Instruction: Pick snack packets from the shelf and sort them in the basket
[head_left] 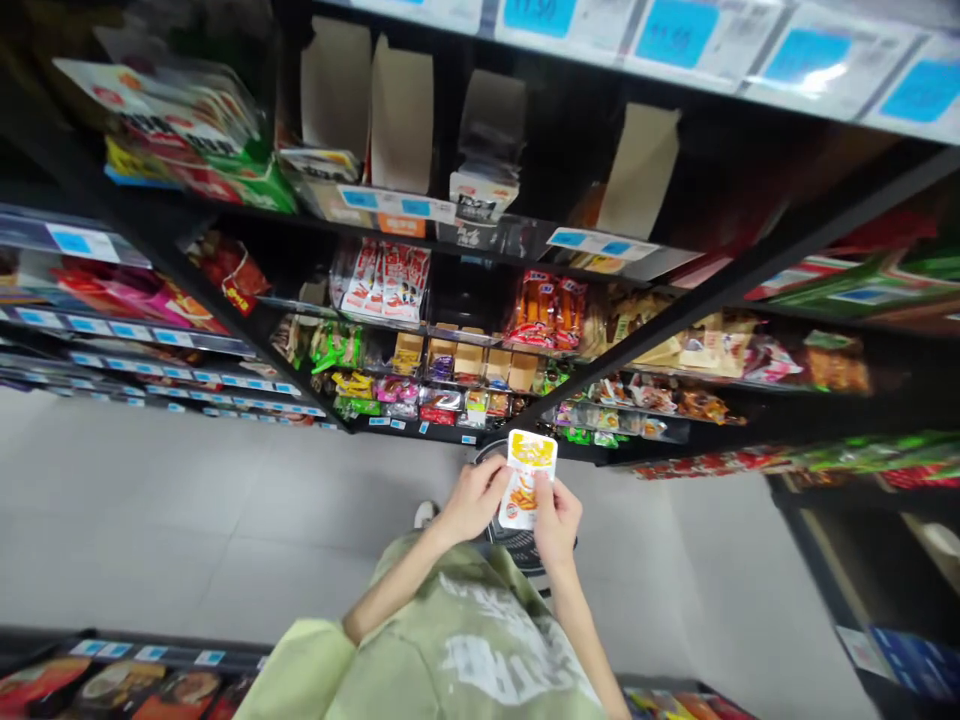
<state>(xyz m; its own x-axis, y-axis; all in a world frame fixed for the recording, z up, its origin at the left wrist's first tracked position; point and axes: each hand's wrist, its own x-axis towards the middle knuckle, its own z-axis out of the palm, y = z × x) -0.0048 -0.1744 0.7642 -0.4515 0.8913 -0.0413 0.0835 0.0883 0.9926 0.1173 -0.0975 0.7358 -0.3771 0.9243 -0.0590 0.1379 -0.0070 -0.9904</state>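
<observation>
A small white and yellow snack packet point(523, 492) with a food picture on its front is held upright in front of my body. My left hand point(475, 497) pinches its left edge, fingers curled behind it. On the other side, my right hand point(558, 518) grips the lower right part with the thumb across the front. Below the packet, partly hidden by it and my hands, is a dark round basket point(525, 548) with a slotted pattern.
Snack shelves point(450, 330) rise ahead, with red and white packets point(388, 282), sausage packs point(547, 310) and small boxes of wrapped snacks. Price tags point(675, 30) line the upper shelf edge. Grey tiled floor point(187, 490) spreads to both sides. More goods point(112, 690) stand behind at lower left.
</observation>
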